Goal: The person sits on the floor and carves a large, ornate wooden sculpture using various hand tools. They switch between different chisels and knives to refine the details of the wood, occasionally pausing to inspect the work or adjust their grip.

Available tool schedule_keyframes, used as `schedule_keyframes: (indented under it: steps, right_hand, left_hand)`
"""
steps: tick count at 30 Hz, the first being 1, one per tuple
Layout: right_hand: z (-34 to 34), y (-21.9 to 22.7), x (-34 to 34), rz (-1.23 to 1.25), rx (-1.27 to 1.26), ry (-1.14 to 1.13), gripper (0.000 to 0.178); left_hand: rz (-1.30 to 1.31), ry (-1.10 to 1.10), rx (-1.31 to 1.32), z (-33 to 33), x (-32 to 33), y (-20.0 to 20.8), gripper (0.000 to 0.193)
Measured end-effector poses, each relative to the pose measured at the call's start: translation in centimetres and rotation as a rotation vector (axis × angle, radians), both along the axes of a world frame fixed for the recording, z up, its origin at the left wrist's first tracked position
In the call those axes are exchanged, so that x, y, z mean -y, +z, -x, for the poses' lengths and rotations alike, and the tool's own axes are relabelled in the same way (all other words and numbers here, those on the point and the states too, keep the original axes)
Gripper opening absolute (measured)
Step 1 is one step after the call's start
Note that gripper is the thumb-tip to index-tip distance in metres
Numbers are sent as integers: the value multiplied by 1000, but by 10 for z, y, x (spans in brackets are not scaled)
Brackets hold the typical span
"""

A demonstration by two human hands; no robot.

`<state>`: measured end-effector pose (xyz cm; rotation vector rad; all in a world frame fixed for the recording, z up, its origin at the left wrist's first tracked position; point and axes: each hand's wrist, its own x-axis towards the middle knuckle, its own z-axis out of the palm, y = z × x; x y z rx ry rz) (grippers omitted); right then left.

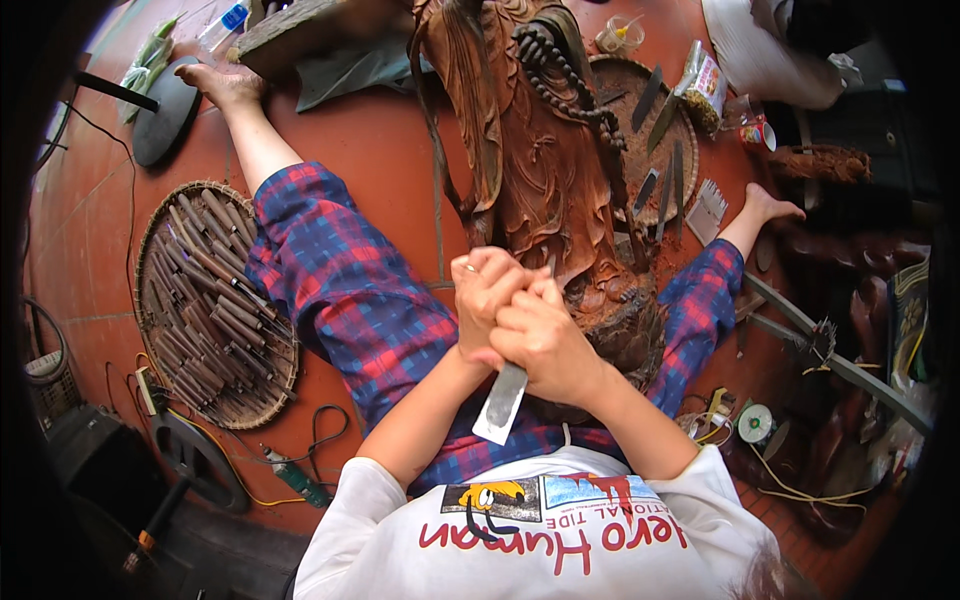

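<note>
Statue of carved reddish-brown wood point(545, 185), set at the centre of the scene between the person's spread legs, its upper part cut off by the far edge of view. Long robe folds run down its length, deep and ridged at the far left, shallower toward the middle. A string of dark round beads point(548, 82) hangs along its far right side. The wood varies from orange-brown on the raised folds to nearly black in the hollows. The lower end meets a rough, dark base point(622, 345) with orange-brown dust about it.

The left hand point(482, 292) and the right hand point(545, 338) are closed together around a flat grey bar-shaped tool with a white near end point(507, 392); both lie at the near left of the statue's foot. Whether the tool's far end touches the wood cannot be told, as the fingers cover it.

At left, a round woven basket point(139, 285) holds many tools with brown handles point(215, 300). At far right, a round woven tray point(622, 85) carries flat dark blades. Red-brown floor tiles point(390, 165) extend beneath.
</note>
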<state>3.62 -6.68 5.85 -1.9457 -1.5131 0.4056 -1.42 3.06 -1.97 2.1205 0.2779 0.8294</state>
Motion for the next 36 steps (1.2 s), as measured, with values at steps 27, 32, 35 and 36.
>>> schedule_keyframes:
  steps: [27,32,35,36]
  right_hand:
    - [3,4,7,32,-18,-16,33]
    - [-15,6,-12,-92,24,-50,36]
    - [-3,-1,2,15,21,-3,30]
    - [3,3,6,35,-15,-18,30]
  left_hand:
    - [93,25,-2,0,12,2,13]
    - [111,59,37,-14,-8,7,18]
    - [75,21,18,-6,3,-3,16]
    - [109,12,-5,-1,9,1,16]
